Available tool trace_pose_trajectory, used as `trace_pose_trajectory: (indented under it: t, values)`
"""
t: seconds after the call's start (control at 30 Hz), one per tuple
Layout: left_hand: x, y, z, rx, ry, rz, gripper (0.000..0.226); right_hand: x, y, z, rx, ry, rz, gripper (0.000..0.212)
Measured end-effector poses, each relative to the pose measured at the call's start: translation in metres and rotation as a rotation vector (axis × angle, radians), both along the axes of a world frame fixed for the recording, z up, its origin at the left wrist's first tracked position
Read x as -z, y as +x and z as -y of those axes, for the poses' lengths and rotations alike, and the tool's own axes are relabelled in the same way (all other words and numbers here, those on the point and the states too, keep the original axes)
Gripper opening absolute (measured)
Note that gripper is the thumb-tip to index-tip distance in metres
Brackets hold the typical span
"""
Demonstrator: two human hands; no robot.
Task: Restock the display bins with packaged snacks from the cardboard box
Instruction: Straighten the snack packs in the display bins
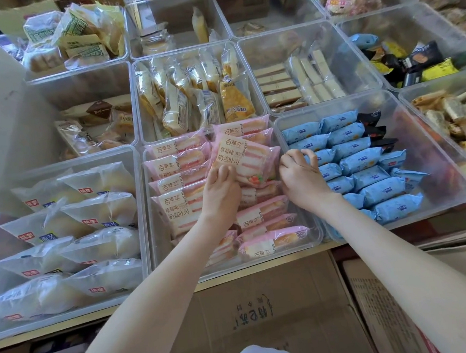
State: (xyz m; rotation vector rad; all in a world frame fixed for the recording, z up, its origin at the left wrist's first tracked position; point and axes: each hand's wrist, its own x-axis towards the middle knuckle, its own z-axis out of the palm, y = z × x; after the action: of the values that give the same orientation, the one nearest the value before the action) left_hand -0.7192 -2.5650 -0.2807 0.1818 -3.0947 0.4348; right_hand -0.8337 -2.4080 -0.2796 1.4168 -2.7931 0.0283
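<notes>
At the counter's front edge, your left hand [221, 186] gripped a pink packet [243, 158] over the middle bin [305, 243] of pink packets; your right hand [299, 176], fingers curled, touched its rim.

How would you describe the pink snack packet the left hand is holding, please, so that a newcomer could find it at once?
Start at the clear plastic bin in the middle of the front row, filled with pink-wrapped sandwich-bread packets. The one meant is the pink packet lying across the top of them, under the left hand. Unlike its neighbours, stacked flat in rows, it sits tilted and raised.
</notes>
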Motion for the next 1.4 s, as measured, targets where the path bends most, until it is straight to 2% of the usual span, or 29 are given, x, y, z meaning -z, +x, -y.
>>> trace_pose_trajectory:
  t: [0.07, 0.1, 0.17, 0.23, 0.4, 0.53, 0.6, 0.67, 0.8, 0.97, 1.07, 1.3, 1.4]
  values:
    - [-0.004, 0.001, 0.0, 0.024, -0.061, 0.037, 0.013, -0.002, 0.001, -0.001, -0.035, 0.069, -0.022, 0.021]
    - [-0.009, 0.0, -0.001, 0.034, -0.108, 0.127, 0.012, -0.005, 0.003, 0.0, -0.057, 0.134, -0.014, 0.026]
    - [-0.002, -0.003, -0.002, 0.046, -0.139, 0.341, 0.024, -0.01, 0.003, 0.002, -0.07, 0.243, 0.019, 0.031]
    - [0.0, -0.007, -0.005, 0.036, -0.165, 0.391, 0.03, -0.013, 0.005, 0.006, -0.071, 0.302, 0.02, 0.031]
    - [0.001, -0.004, -0.007, 0.025, -0.126, 0.359, 0.031, -0.013, 0.006, 0.009, -0.064, 0.31, 0.019, 0.033]
    - [-0.004, 0.014, 0.002, 0.135, -0.088, -0.004, 0.01, -0.009, 0.008, -0.006, -0.043, 0.13, 0.029, 0.03]
    - [-0.001, 0.025, 0.008, 0.125, -0.003, -0.072, 0.009, -0.011, 0.01, -0.015, -0.05, 0.09, 0.049, 0.021]
    - [0.002, 0.034, 0.011, 0.112, -0.008, -0.037, 0.01, -0.016, 0.012, -0.021, -0.102, 0.169, 0.08, 0.022]
    - [-0.005, 0.034, 0.001, 0.057, -0.079, 0.253, 0.025, -0.017, 0.015, -0.018, -0.127, 0.314, 0.061, 0.023]
    - [-0.007, 0.028, -0.009, 0.051, -0.182, 0.232, 0.017, -0.017, 0.02, -0.007, -0.115, 0.36, 0.037, 0.027]
    - [0.0, 0.024, -0.004, 0.105, -0.121, 0.155, 0.021, -0.017, 0.018, -0.006, -0.114, 0.356, 0.01, 0.031]
    - [-0.001, 0.022, 0.001, 0.05, -0.111, 0.007, 0.02, -0.006, 0.019, -0.012, -0.04, 0.12, -0.092, 0.025]
    - [0.001, 0.024, -0.004, 0.099, -0.155, -0.033, 0.014, -0.014, 0.023, -0.011, -0.034, 0.264, -0.048, 0.032]
